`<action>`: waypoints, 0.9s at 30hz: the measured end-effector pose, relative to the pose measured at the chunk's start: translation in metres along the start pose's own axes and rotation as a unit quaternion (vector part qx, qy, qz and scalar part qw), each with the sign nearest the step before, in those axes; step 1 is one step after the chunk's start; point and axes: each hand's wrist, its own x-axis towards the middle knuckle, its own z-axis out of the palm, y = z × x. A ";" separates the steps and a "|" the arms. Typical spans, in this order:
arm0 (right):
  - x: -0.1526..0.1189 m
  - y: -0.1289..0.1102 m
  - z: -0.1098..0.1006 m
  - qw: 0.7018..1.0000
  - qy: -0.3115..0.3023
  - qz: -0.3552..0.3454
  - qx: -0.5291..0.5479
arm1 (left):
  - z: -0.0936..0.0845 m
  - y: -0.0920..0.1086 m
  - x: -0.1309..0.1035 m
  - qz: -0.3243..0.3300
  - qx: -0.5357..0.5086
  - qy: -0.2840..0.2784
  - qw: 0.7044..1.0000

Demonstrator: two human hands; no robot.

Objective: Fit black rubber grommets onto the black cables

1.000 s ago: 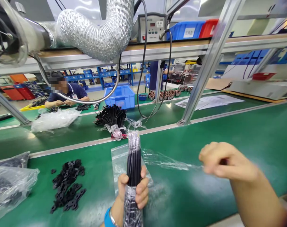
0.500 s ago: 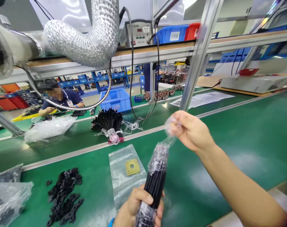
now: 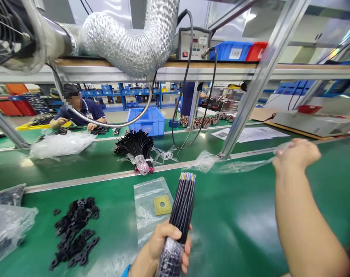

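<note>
In my left hand (image 3: 166,240) is a bundle of black cables (image 3: 183,206), held upright and tilted slightly right. Blue and yellow wire ends show at its top, and clear film still wraps its lower part. Out to the right, my right hand (image 3: 297,154) is closed on a strip of clear plastic film (image 3: 244,165), which trails leftward through the air above the bundle. Beside the bundle lies a clear zip bag (image 3: 144,200) with a yellow square plate (image 3: 162,205) that has a round hole. A second bundle of black cables (image 3: 136,148) rests farther back.
Small black plastic parts (image 3: 73,227) lie in a pile on the green bench (image 3: 238,231). A plastic bag (image 3: 10,231) sits at the left edge. Behind are a blue bin (image 3: 147,122), a metal post (image 3: 249,88) and a hanging black cable (image 3: 175,111). A co-worker (image 3: 82,109) sits opposite.
My right hand has pulled the film off the top of the cable bundle and swung far to the right. The wire ends are now bare. My left hand keeps its hold.
</note>
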 end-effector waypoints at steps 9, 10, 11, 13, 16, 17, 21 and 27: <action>-0.172 0.061 -0.006 0.833 -0.502 -0.016 -0.232 | -0.002 -0.014 0.006 0.038 -0.023 -0.102 0.994; -0.187 0.068 -0.006 0.824 -0.510 -0.023 -0.246 | 0.001 -0.013 0.006 0.068 -0.023 -0.107 0.992; -0.198 0.074 -0.007 0.821 -0.509 -0.029 -0.258 | 0.004 -0.010 0.006 0.105 -0.022 -0.107 0.988; -0.209 0.084 -0.009 0.828 -0.489 -0.040 -0.273 | 0.012 0.000 0.002 0.182 -0.020 -0.078 0.980; -0.204 0.088 -0.011 0.863 -0.422 -0.050 -0.272 | 0.021 0.016 -0.005 0.270 -0.027 0.002 0.963; -0.201 0.085 -0.012 0.877 -0.397 -0.052 -0.268 | 0.022 0.020 -0.008 0.292 -0.032 0.028 0.955; -0.201 0.044 -0.008 0.895 -0.379 -0.059 -0.229 | 0.020 0.029 -0.010 0.359 -0.053 0.115 0.925; -0.243 -0.047 0.007 0.742 -0.658 -0.025 -0.125 | 0.018 0.022 -0.003 0.397 -0.050 0.196 0.895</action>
